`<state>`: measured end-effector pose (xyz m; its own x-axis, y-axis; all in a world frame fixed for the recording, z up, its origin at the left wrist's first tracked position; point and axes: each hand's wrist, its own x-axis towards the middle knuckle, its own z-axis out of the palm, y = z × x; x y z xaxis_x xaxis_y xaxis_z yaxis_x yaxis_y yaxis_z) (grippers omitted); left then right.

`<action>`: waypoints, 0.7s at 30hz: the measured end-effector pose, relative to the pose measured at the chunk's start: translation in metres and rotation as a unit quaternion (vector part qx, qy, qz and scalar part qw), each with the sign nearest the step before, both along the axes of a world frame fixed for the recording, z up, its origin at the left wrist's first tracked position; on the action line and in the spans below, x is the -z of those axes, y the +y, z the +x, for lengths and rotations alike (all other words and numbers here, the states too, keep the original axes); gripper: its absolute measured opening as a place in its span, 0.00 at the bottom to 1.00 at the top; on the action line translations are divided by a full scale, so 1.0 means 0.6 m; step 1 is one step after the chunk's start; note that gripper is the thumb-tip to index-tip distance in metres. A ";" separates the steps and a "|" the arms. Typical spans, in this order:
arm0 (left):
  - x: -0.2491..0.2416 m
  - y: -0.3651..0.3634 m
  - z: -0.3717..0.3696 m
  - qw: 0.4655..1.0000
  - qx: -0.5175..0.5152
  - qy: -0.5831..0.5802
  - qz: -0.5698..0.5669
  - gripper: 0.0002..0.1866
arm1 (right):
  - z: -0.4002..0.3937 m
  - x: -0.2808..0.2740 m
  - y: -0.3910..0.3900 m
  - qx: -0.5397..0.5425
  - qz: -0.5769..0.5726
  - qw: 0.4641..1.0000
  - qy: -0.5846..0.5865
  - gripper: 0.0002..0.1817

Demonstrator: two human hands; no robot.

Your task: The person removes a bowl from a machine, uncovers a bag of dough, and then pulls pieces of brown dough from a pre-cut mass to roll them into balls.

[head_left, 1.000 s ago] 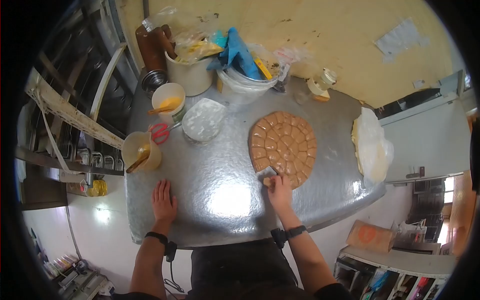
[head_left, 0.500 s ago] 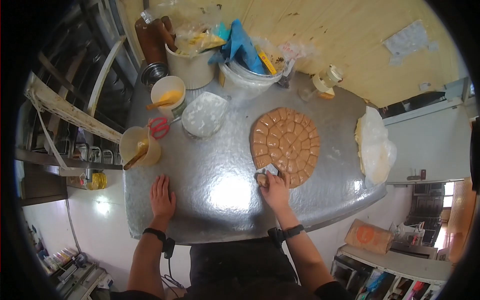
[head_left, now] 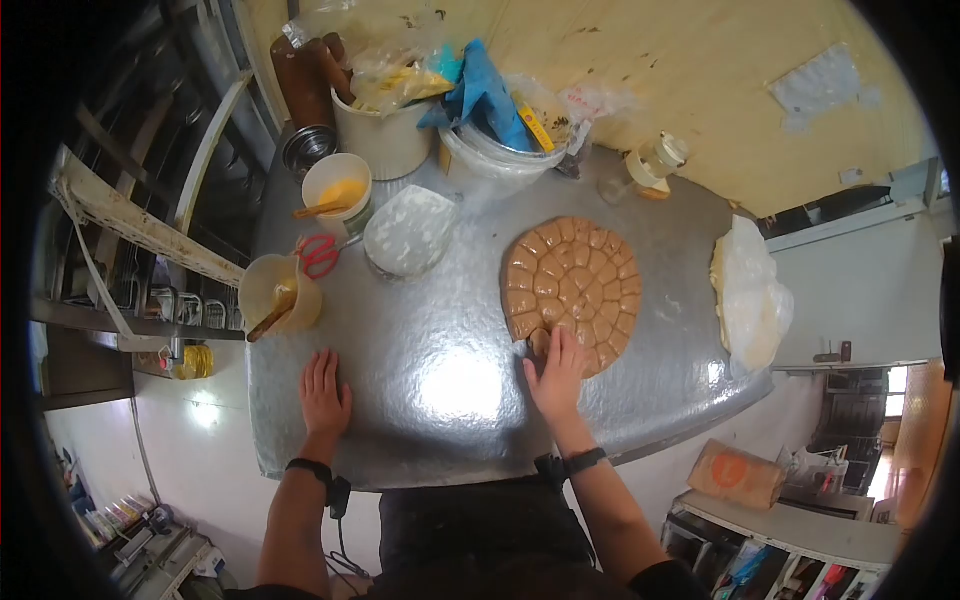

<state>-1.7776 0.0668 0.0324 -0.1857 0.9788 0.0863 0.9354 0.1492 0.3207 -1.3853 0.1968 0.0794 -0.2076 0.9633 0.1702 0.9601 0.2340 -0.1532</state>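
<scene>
A: What was the surface like in the head view?

B: A grey, shiny worktop (head_left: 420, 330) with a big glare patch near the front, tbh. Behind it was a scuffed yellowish wall (head_left: 690, 90) with a torn pale sheet (head_left: 815, 82) stuck on. A rack (head_left: 150, 220) stood on the left, and crowded shelves (head_left: 780, 560) were low on the right.

A: And the brown stuff?

B: The glossy brown round (head_left: 575, 280) sat right of centre on the worktop, all rounded chunks packed like cobbles. A small brown piece (head_left: 539, 343) was at its lower left edge, by the fingers of the right hand (head_left: 557, 378). That hand had a moderate gap between thumb and fingers; couldn't tell if it was gripping the piece. The left hand (head_left: 325, 395) lay flat, well apart from the round, with no object visible in it.

A: Other bits?

B: Two pale plastic tubs (head_left: 338, 190) (head_left: 280, 295) with something yellow inside, red-handled scissors (head_left: 318, 256) between them, a pale-smeared grey rounded thing (head_left: 408, 232), and plastic-covered pale dough-like stuff (head_left: 750, 295) at the right edge.

A: Any labels?

B: A brown paper bag (head_left: 735, 475) had a round orange-red logo, and a yellow packet (head_left: 533, 122) had dark marks. Both too small to read.
</scene>
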 end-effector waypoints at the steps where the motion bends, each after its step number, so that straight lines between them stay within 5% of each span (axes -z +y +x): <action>1: -0.001 -0.001 0.001 1.000 -0.002 0.001 -0.004 0.33 | 0.000 0.009 -0.006 0.000 0.002 1.000 0.000 0.47; 3: -0.003 -0.004 0.001 1.000 -0.002 0.002 -0.006 0.33 | -0.004 0.019 -0.020 -0.063 -0.048 0.994 -0.072 0.48; 9: 0.002 -0.005 0.005 0.999 -0.004 -0.038 0.000 0.32 | -0.003 -0.024 -0.015 -0.035 -0.100 0.990 -0.091 0.42; 13: 0.003 -0.004 0.004 1.000 -0.008 -0.022 -0.001 0.32 | 0.019 -0.055 -0.056 -0.086 -0.023 0.995 0.035 0.30; 18: 0.012 -0.005 -0.001 1.000 0.009 -0.011 0.022 0.32 | 0.119 0.005 -0.195 -0.011 -0.098 0.994 -0.049 0.32; 21: 0.015 -0.003 -0.001 1.000 0.002 0.013 0.009 0.31 | 0.148 -0.010 -0.273 0.070 -0.051 0.995 -0.055 0.34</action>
<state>-1.7784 0.0653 0.0236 -0.1790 0.9779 0.1082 0.9440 0.1397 0.2987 -1.2963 0.0329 0.0852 -0.0824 0.9951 0.0539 0.9944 0.0858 -0.0623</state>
